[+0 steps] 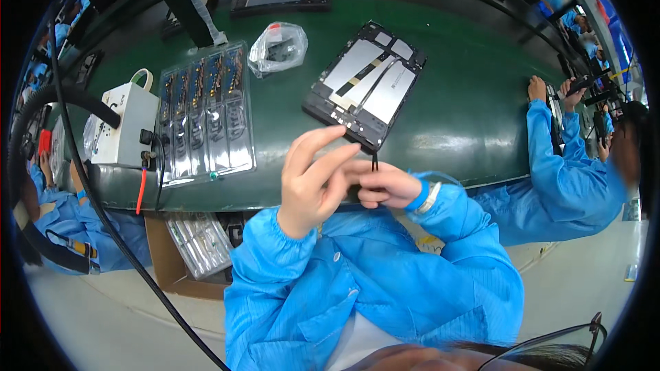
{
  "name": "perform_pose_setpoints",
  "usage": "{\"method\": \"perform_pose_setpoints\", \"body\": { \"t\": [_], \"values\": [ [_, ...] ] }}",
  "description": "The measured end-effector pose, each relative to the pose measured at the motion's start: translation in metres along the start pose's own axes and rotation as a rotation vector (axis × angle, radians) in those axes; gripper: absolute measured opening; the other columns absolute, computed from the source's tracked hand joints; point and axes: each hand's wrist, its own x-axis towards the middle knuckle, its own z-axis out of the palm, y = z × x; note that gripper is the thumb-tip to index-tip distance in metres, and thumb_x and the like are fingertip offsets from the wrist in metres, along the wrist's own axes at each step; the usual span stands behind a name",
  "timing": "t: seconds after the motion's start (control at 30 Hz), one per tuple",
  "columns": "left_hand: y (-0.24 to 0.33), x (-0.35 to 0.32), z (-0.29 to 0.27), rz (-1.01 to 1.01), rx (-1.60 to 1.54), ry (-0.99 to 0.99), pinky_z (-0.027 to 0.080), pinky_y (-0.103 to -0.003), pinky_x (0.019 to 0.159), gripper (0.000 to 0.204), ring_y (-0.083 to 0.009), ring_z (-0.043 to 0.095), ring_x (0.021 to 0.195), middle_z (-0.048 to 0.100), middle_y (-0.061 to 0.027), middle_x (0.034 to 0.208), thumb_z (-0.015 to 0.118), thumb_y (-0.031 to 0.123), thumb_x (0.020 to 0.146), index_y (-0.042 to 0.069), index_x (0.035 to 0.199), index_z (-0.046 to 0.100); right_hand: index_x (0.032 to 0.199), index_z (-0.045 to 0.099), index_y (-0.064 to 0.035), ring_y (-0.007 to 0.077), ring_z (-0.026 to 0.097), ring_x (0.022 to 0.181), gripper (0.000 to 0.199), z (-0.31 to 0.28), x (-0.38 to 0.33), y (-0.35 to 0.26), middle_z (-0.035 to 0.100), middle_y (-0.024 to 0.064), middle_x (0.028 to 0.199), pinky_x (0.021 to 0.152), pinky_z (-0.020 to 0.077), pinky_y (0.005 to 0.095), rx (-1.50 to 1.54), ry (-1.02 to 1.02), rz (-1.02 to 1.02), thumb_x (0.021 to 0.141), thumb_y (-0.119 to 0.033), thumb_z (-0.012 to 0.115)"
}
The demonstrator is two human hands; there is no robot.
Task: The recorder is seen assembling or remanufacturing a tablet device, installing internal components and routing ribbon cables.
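Observation:
An opened tablet (pixel 385 75) lies tilted on the green bench in front of me, its silver batteries and flat cables exposed in a black frame. Just below its near edge, my right hand (pixel 388 185) is closed around black tweezers (pixel 375 163), whose two thin prongs point up toward the tablet. My left hand (pixel 313 178) hovers beside it at the near left corner, fingers bent and apart, with nothing visible in them. Its thumb side comes close to my right fingers; whether they touch is hidden.
Left of the tablet sits a clear tray (pixel 206 113) of small circuit boards. A plastic bag (pixel 278 48) lies behind, near a metal post. A white box (pixel 125 124) with a hose stands farther left. Below the bench edge is a cardboard box (pixel 163 254). A co-worker (pixel 570 172) works at right.

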Motion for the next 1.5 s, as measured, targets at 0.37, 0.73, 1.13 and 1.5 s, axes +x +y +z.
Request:
{"method": "perform_pose_setpoints", "body": {
  "t": [0.37,0.73,1.13,1.5],
  "values": [
    [-0.01,-0.058,0.027,-0.514,0.194,-0.227,0.045,-0.034,0.079,0.036,-0.0289,0.057,0.09,0.057,-0.0167,0.102,0.057,0.012,0.079,-0.003,0.112,0.051,0.116,0.05,-0.0025,0.0308,0.053,0.104,0.045,-0.197,0.008,-0.1,0.054,0.0167,0.113,0.089,0.0408,0.0332,-1.448,0.99,-0.564,0.081,-0.03,0.057],
    [-0.028,-0.058,-0.03,-0.644,0.29,-0.151,0.046,-0.036,0.074,0.045,-0.0295,0.057,0.085,0.057,-0.0177,0.095,0.065,0.013,0.075,-0.006,0.113,0.049,0.109,0.056,-0.003,0.0171,0.059,0.078,0.039,-0.088,-0.037,-0.01,0.059,0.0097,0.09,0.065,0.047,0.0251,-1.345,0.995,-0.549,0.072,-0.004,0.067],
    [-0.043,-0.039,-0.015,-0.512,0.495,-0.003,0.046,-0.036,0.073,0.04,-0.0312,0.056,0.084,0.055,-0.0188,0.102,0.063,0.011,0.077,-0.003,0.112,0.051,0.108,0.058,-0.004,0.014,0.057,0.073,0.033,-0.069,-0.026,-0.005,0.061,0.0104,0.09,0.06,0.0459,0.0248,-1.141,1.087,-0.543,0.075,-0.002,0.063],
    [-0.009,-0.084,-0.045,-0.689,0.447,-0.017,0.049,-0.033,0.071,0.037,-0.027,0.058,0.085,0.057,-0.0145,0.099,0.068,0.006,0.072,0.001,0.106,0.056,0.107,0.059,-0.0028,0.0098,0.042,0.057,0.037,-0.032,-0.058,0.038,0.058,0.0076,0.087,0.049,0.0361,0.0218,-1.129,1.026,-0.493,0.072,-0.001,0.066]
  ]
}}
